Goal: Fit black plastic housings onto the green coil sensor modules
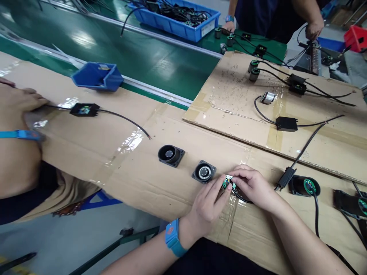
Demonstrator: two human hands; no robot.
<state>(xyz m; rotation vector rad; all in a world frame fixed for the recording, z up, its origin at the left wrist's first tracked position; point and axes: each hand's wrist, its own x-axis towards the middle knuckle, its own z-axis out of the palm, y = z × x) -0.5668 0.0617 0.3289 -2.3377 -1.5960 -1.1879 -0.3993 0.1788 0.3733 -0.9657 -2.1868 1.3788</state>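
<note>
The small green-and-white part [228,182] sits pinched between both grips, left hand [208,204] and right hand [252,185] closed on it.

Bench top is brown corrugated cardboard [120,145], matt, rough w/ specks, patched w/ glossy clear tape strips [133,139] that glare. Conveyor belt [143,53] is green, smooth, shiny, w/ pale metal edge rail. Blue bin [99,76] & crate [177,21]: hard plastic, semi-gloss. Two square housings [171,154] [203,172]: black matt plastic; the 2nd has a bright metal-looking ring inside. Left hand [208,204] & right hand [252,185] pinch a small part [228,182] w/ green board face & silvery bits. Cables [126,119]: black rubbery sheath, slight sheen. Wrist strap [172,236]: blue woven cloth w/ plastic snap.
</note>
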